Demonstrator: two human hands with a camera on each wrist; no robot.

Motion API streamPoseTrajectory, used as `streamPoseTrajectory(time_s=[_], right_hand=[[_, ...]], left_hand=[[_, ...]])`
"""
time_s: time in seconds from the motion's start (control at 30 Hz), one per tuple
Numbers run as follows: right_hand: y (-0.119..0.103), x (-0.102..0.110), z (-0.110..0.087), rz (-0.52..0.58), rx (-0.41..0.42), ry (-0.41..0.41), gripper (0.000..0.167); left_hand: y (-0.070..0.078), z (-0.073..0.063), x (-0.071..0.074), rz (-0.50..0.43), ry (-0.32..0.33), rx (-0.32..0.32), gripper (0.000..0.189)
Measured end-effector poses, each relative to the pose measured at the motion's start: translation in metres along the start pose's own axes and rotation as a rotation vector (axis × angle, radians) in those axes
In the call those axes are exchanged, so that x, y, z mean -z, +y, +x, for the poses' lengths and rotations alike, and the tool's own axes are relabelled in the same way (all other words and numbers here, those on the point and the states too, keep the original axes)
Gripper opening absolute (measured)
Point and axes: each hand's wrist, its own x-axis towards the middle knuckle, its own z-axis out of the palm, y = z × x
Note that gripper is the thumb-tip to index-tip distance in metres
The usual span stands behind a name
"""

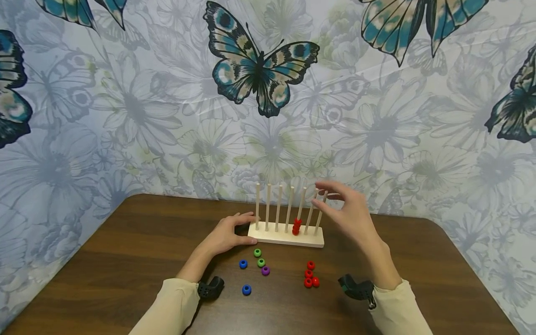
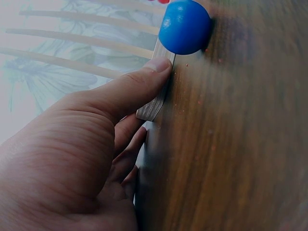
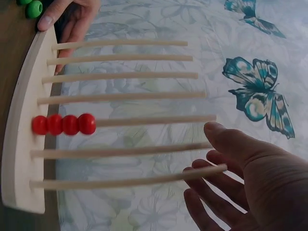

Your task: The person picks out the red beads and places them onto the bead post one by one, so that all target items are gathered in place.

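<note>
A pale wooden peg stand [image 1: 289,239] with a row of upright pegs stands toward the back of the table. My left hand [image 1: 226,235] grips its left end, thumb [image 2: 139,82] on the front edge and fingers behind. Several red beads [image 3: 63,124] are stacked at the bottom of one peg, right of the middle. Around the tops of the right-hand pegs is my right hand [image 1: 349,209], thumb and fingers apart and no bead showing between them. In the right wrist view its thumb tip [image 3: 212,127] lies right by the top of the beaded peg.
Loose red beads [image 1: 308,273] lie in front of the stand's right side. Left of them are two green beads [image 1: 261,263], a purple bead [image 1: 265,271] and two blue beads [image 1: 246,290]. A butterfly-patterned backdrop [image 1: 167,93] rises behind the wooden table [image 1: 104,260].
</note>
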Motion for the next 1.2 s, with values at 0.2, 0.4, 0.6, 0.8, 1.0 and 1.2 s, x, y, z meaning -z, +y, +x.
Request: streamPoseTrajectory(time_s=[0.2, 0.4, 0.6, 0.8, 1.0, 1.2], right_hand=[[0.018, 0.018, -0.017, -0.080, -0.009, -0.036, 0.039], [0.037, 0.038, -0.038, -0.189, -0.005, -0.042, 0.034], [0.050, 0.051, -0.057, -0.255, -0.041, -0.081, 0.032], [0.061, 0.053, -0.071, -0.240, -0.075, -0.140, 0.031], [0.067, 0.041, -0.078, -0.148, -0.095, -0.227, 0.026], [0.064, 0.022, -0.081, -0.044, -0.128, -0.391, 0.028]], left_hand=[[0.000, -0.001, 0.000, 0.010, 0.003, 0.006, 0.063], [0.001, -0.001, 0.000, 0.001, 0.003, 0.006, 0.062], [0.002, -0.001, 0.000, -0.001, 0.001, -0.001, 0.062], [0.002, -0.001, 0.000, 0.005, 0.003, 0.002, 0.063], [0.000, -0.001, -0.001, 0.002, 0.005, -0.004, 0.062], [0.000, 0.000, 0.000, 0.011, 0.009, -0.005, 0.063]])
